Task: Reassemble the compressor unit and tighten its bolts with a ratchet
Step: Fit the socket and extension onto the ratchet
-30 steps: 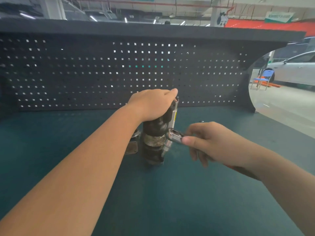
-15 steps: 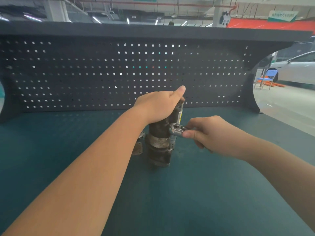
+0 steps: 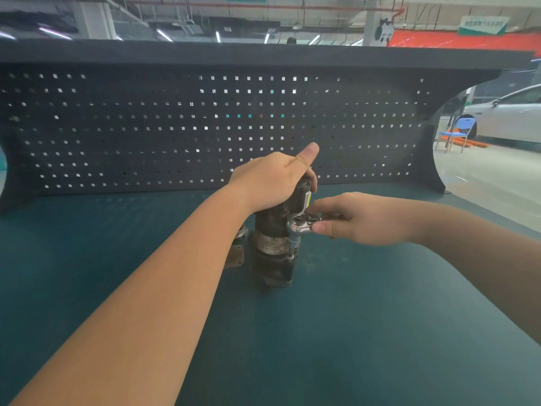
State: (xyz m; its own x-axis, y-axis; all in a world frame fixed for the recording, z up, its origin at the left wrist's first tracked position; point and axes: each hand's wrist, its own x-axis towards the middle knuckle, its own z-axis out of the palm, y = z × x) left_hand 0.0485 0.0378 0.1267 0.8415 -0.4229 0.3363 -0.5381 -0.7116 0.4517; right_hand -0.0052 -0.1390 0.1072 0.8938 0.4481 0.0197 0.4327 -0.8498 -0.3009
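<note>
Head view: the compressor unit (image 3: 273, 244) stands upright mid-tabletop (image 3: 351, 332), before the far pegboard (image 3: 175, 127). The left hand (image 3: 270, 181) grasps its top, thumb raised. The right hand (image 3: 363, 219) pinches the ratchet (image 3: 300, 225) against the unit's right side.

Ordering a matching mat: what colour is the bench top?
Dark teal bench top, head view.

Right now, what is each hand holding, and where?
Left hand grips the top of the upright compressor unit. Right hand pinches the ratchet just behind its head.
</note>
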